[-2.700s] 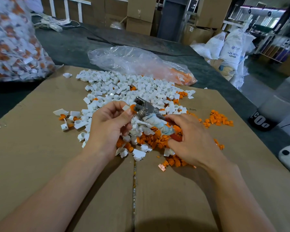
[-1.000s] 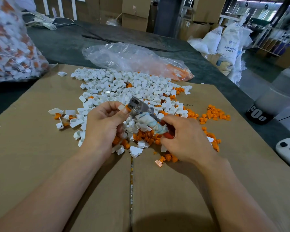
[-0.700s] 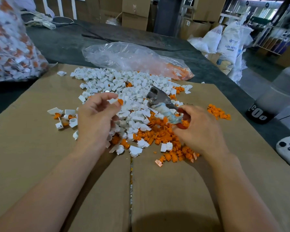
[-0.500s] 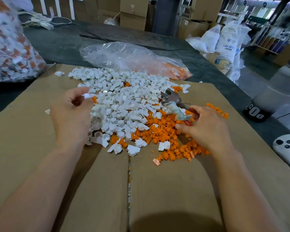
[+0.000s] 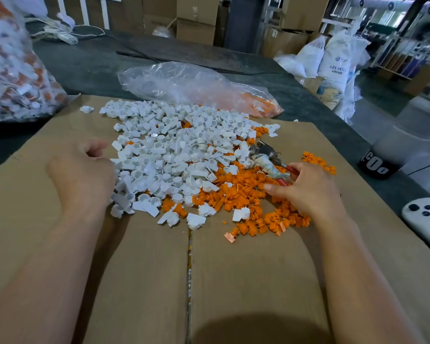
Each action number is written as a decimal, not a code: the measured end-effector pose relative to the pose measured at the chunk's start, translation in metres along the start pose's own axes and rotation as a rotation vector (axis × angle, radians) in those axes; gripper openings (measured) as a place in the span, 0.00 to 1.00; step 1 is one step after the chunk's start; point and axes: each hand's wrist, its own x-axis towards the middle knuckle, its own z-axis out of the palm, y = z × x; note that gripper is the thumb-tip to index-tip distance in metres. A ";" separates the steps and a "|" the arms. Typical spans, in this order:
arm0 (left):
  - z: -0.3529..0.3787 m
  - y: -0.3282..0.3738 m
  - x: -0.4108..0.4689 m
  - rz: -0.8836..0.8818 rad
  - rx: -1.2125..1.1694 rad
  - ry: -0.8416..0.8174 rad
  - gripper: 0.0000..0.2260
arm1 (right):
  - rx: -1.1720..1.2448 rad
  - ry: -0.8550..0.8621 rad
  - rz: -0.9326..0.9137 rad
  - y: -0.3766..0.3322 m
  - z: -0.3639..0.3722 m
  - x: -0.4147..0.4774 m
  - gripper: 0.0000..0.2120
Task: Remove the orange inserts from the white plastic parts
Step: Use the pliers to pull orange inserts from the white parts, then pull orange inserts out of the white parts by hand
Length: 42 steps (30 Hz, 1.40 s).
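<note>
Hundreds of white plastic parts (image 5: 174, 150) lie heaped across the cardboard worktop (image 5: 134, 281). The heap runs straight into the loose orange inserts (image 5: 243, 194) spread on its near right side, with no gap between the two. That looks like the main risk: a sweep of either forearm could stir emptied and still-loaded pieces together, so a finished part gets picked again or a loaded one is missed. The left hand (image 5: 82, 175) sits at the pile's left edge, fingers curled inward with its back to the camera, and I cannot tell whether its grip encloses a part. The right hand (image 5: 305, 192) rests on the orange inserts. Its grip is closed round the red handle of the pliers (image 5: 266, 160), whose metal nose lies against the white parts.
</note>
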 end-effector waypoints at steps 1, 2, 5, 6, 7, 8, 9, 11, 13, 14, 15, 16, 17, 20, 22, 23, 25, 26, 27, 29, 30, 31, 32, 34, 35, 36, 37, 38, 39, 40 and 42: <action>0.000 0.000 -0.002 0.021 0.019 -0.006 0.19 | -0.002 -0.008 0.005 0.000 0.000 0.000 0.34; 0.001 0.001 -0.005 0.059 0.038 -0.011 0.20 | -0.008 -0.018 0.009 0.000 0.001 -0.001 0.35; 0.002 0.006 -0.016 0.197 0.068 -0.066 0.19 | -0.022 -0.047 0.019 0.000 0.001 -0.001 0.37; 0.004 0.008 -0.020 0.235 0.083 -0.103 0.18 | -0.021 -0.056 0.024 0.000 0.001 0.000 0.37; 0.006 0.010 -0.024 0.279 0.101 -0.146 0.16 | -0.019 -0.065 0.029 -0.001 0.001 0.000 0.38; 0.008 0.011 -0.030 0.329 0.115 -0.192 0.14 | -0.020 -0.072 0.031 -0.001 0.001 0.000 0.38; 0.011 0.012 -0.035 0.382 0.124 -0.239 0.12 | -0.023 -0.076 0.032 -0.001 0.001 0.000 0.37; 0.017 0.013 -0.044 0.491 0.156 -0.323 0.08 | -0.041 -0.081 0.031 -0.002 0.002 0.000 0.36; 0.021 0.011 -0.049 0.553 0.222 -0.390 0.07 | -0.054 -0.081 0.027 -0.002 0.002 -0.001 0.35; 0.022 0.011 -0.051 0.573 0.258 -0.413 0.08 | -0.057 -0.083 0.025 -0.003 0.002 0.000 0.36; 0.023 0.010 -0.051 0.596 0.296 -0.431 0.09 | -0.061 -0.087 0.023 -0.003 0.002 0.000 0.36; 0.023 0.010 -0.051 0.626 0.328 -0.449 0.11 | -0.067 -0.097 0.025 -0.004 0.003 0.000 0.38; 0.023 0.010 -0.052 0.663 0.347 -0.468 0.11 | -0.076 -0.109 0.027 -0.004 0.003 0.000 0.39; 0.021 0.010 -0.053 0.762 0.366 -0.525 0.08 | -0.096 -0.116 0.015 -0.005 0.004 -0.001 0.39; 0.021 0.011 -0.054 0.789 0.413 -0.543 0.08 | -0.095 -0.121 0.012 -0.005 0.004 -0.002 0.39; 0.021 0.011 -0.055 0.796 0.439 -0.550 0.08 | -0.095 -0.129 0.013 -0.005 0.004 -0.002 0.41; 0.022 0.011 -0.056 0.793 0.458 -0.563 0.09 | -0.094 -0.145 0.018 -0.005 0.005 -0.002 0.44; 0.022 0.010 -0.056 0.781 0.444 -0.570 0.10 | -0.094 -0.153 0.020 -0.005 0.006 -0.002 0.45; 0.022 0.010 -0.056 0.767 0.423 -0.573 0.11 | -0.094 -0.160 0.021 -0.005 0.006 -0.002 0.45; 0.023 0.009 -0.054 0.741 0.400 -0.559 0.13 | -0.087 -0.167 0.023 -0.006 0.005 -0.003 0.46; 0.023 0.009 -0.053 0.733 0.395 -0.539 0.13 | -0.078 -0.167 0.023 -0.007 0.005 -0.003 0.46; 0.023 0.010 -0.053 0.721 0.386 -0.521 0.12 | -0.068 -0.169 0.023 -0.007 0.005 -0.003 0.46; 0.022 0.011 -0.053 0.710 0.368 -0.507 0.10 | -0.061 -0.172 0.024 -0.007 0.005 -0.003 0.46; 0.021 0.012 -0.055 0.700 0.323 -0.485 0.07 | -0.058 -0.182 0.021 -0.007 0.005 -0.003 0.45; 0.021 0.012 -0.055 0.706 0.303 -0.476 0.06 | -0.055 -0.184 0.018 -0.007 0.005 -0.003 0.45; 0.020 0.012 -0.055 0.715 0.280 -0.470 0.05 | -0.048 -0.185 0.017 -0.007 0.005 -0.003 0.44; 0.020 0.013 -0.055 0.714 0.247 -0.471 0.04 | -0.036 -0.186 0.019 -0.007 0.004 -0.003 0.44; 0.019 0.015 -0.055 0.697 0.204 -0.479 0.03 | -0.022 -0.185 0.021 -0.007 0.004 -0.003 0.44; 0.018 0.016 -0.056 0.665 0.151 -0.493 0.03 | -0.008 -0.184 0.021 -0.007 0.004 -0.003 0.43; 0.018 0.018 -0.058 0.616 0.093 -0.509 0.04 | 0.004 -0.180 0.019 -0.006 0.004 -0.003 0.43; 0.017 0.020 -0.062 0.505 -0.005 -0.541 0.10 | 0.017 -0.172 0.012 -0.006 0.004 -0.002 0.41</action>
